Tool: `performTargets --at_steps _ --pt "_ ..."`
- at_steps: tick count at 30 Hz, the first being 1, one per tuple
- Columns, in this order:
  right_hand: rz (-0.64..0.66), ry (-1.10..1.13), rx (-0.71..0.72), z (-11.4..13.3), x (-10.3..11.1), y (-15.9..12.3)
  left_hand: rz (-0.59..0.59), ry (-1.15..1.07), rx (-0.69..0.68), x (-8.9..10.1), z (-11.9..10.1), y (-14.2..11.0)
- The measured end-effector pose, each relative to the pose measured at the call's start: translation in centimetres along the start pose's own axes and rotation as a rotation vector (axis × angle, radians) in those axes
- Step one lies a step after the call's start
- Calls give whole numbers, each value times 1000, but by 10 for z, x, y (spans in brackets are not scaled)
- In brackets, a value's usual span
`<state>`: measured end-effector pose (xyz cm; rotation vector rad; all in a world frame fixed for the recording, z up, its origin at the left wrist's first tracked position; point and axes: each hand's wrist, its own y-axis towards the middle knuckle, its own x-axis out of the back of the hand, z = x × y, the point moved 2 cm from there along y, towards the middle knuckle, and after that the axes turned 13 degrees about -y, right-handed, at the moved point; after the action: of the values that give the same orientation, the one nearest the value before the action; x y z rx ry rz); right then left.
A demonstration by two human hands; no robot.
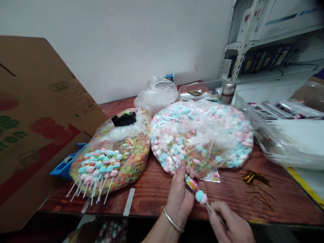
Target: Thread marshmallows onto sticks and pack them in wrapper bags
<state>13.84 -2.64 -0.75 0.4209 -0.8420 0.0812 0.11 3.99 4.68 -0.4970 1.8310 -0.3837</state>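
Note:
My left hand [181, 194], with a bangle at the wrist, is closed around a small printed plastic wrapper [190, 184]. Between thumb and fingers my right hand [230, 222] pinches the thin stick [208, 206] of a candy skewer. Its blue and pink marshmallow [201, 197] sits at the lower end of the wrapper; whether part of it is inside, I cannot tell. To the left, a pile of similar marshmallow skewers [100, 165] lies on a clear bag of colourful ring-shaped pieces [138, 157]. Just beyond my hands rests a large bag of pastel marshmallows [174, 135].
A cardboard box [37, 118] stands at the left beside a blue tape dispenser [63, 167]. A black dispenser [124, 118] lies on the ring bag. Gold twist ties [255, 178] are on the table at the right, near a clear plastic tub [278, 145]. Metal shelving [241, 44] rises behind.

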Motion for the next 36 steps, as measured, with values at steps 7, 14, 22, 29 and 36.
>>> performTargets --at_steps 7,14,22,29,36 --pt "117 297 -314 17 -7 18 50 12 107 8 18 -6" --pt "137 259 -164 10 -6 7 1 -5 62 13 11 -2" --pt "88 414 -307 9 -18 28 63 186 74 25 41 -21" --pt "112 671 -473 4 -22 29 130 53 103 27 23 -10" --pt "166 371 -248 3 -10 14 15 86 1 27 -3 5"
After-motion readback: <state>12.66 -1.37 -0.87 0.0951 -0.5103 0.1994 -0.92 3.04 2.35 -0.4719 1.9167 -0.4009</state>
